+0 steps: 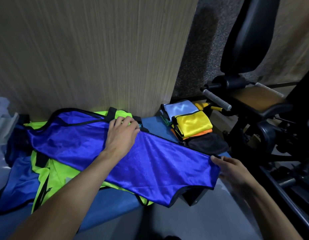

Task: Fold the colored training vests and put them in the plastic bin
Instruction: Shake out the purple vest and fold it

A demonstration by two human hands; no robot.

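Right hand (231, 168) fingers (215, 159) pinching blue vest (150, 163) hem

A black exercise machine (264, 108) stands right of the wood-grain panel (91, 54), on speckled carpet (200, 54).

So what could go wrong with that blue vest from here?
1. The blue vest hangs over the bench edge near the right hand, so it might slide off if released.
2. It lies on a green vest; the fold could drag that along.
3. The left hand presses only one spot, so the slippery fabric may bunch.
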